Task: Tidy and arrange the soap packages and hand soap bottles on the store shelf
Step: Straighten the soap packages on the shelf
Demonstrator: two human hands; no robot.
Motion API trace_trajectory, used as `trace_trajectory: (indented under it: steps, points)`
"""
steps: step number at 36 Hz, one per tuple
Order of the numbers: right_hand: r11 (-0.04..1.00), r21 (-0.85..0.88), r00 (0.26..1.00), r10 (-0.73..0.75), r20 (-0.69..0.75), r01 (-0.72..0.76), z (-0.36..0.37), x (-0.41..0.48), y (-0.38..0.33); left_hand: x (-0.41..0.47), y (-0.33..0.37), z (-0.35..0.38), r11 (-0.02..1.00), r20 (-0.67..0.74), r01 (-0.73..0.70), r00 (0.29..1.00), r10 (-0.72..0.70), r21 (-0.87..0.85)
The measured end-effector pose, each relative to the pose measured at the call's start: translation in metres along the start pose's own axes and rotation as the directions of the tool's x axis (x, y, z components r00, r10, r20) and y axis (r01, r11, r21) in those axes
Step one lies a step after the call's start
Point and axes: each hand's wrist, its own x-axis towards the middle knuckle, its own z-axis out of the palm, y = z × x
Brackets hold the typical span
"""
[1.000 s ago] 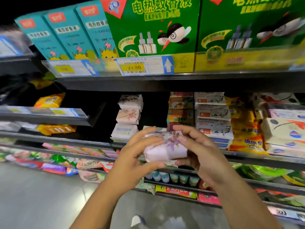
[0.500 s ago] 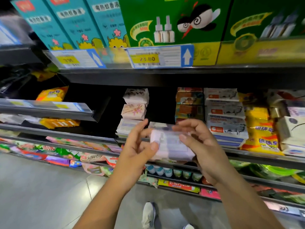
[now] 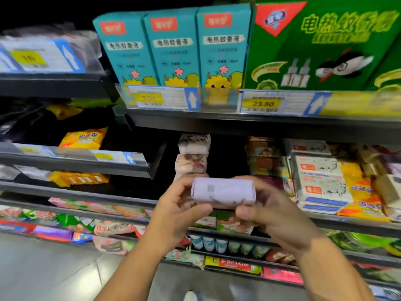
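In the head view, you hold one lilac soap package (image 3: 223, 192) in the air just in front of the shelf's front edge (image 3: 97, 195), in line with the stack of floral soap packages (image 3: 193, 155) that stands behind it on that shelf. The package's long axis runs left to right, nearly level and roughly parallel to the shelf edge. A plain long side with a small grey patch faces you.

Your left hand (image 3: 178, 211) takes the left end, thumb under the package and fingers curled over it, so that grip is closed on the package. Your right hand (image 3: 275, 216) holds the right end the same way, its grip also closed on the package. White goat soap packs (image 3: 319, 181) lie toward the shelf's right end.

A second ago the flowered face of the package was turned to you. Half a second ago its right end dipped. It now shows the plain side and sits level, and both hands have kept their hold on its ends.
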Motion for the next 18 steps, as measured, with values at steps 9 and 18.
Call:
trace_trajectory:
  steps: [9, 18]
  points:
    - [0.981, -0.165, 0.961, -0.142, -0.239, 0.104, 0.029, 0.020, 0.010, 0.012, -0.004, -0.016, 0.999, -0.035, -0.006, 0.999, 0.005, -0.036]
    - [0.940, -0.338, 0.953, -0.147, -0.266, 0.051, 0.064, 0.038, 0.040, 0.025, -0.006, -0.046, 0.988, -0.020, -0.146, 0.989, 0.145, -0.050]
